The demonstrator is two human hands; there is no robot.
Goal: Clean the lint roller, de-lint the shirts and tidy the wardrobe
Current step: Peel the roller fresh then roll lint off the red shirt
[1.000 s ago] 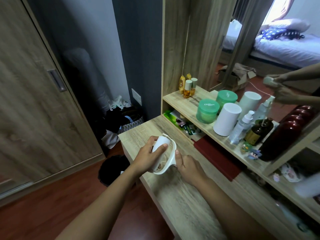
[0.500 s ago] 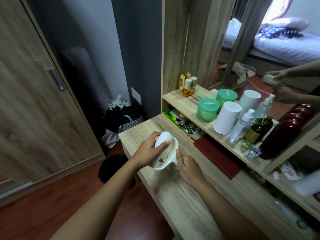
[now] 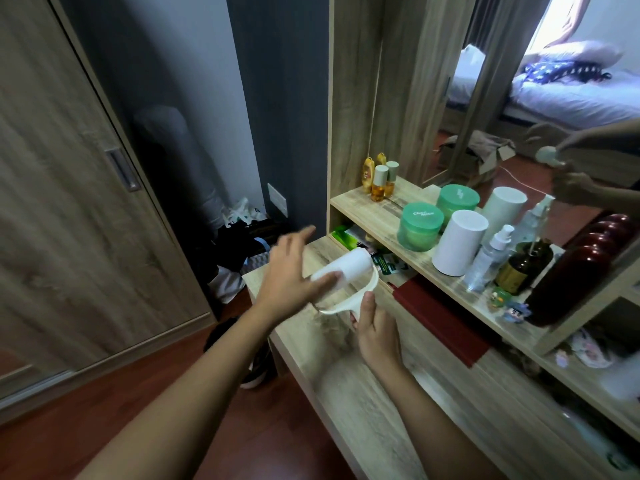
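A white lint roller [image 3: 349, 268] is held tilted above the left end of the wooden dresser top [image 3: 349, 403]. My right hand [image 3: 377, 336] grips its curved white handle from below. My left hand [image 3: 289, 277] is at the roll's near end, fingers spread and motion-blurred, with the thumb against the roll. A thin, see-through sheet with dark lint [image 3: 329, 322] hangs under the roller; I cannot tell whether my left hand holds it. The wooden wardrobe door [image 3: 79, 216] stands shut at the left. No shirts are in view.
A raised shelf [image 3: 375, 216] beside the roller carries green jars [image 3: 420, 225], a white cylinder [image 3: 459, 242], spray bottles and a brown bottle [image 3: 524, 268]. A mirror stands behind them. A dark red book [image 3: 446, 323] lies under the shelf. Bags and shoes sit on the floor at the left.
My left hand has let go of its grip around the roll and spread its fingers. The roller has tipped up, and a linty sheet now hangs beneath it.
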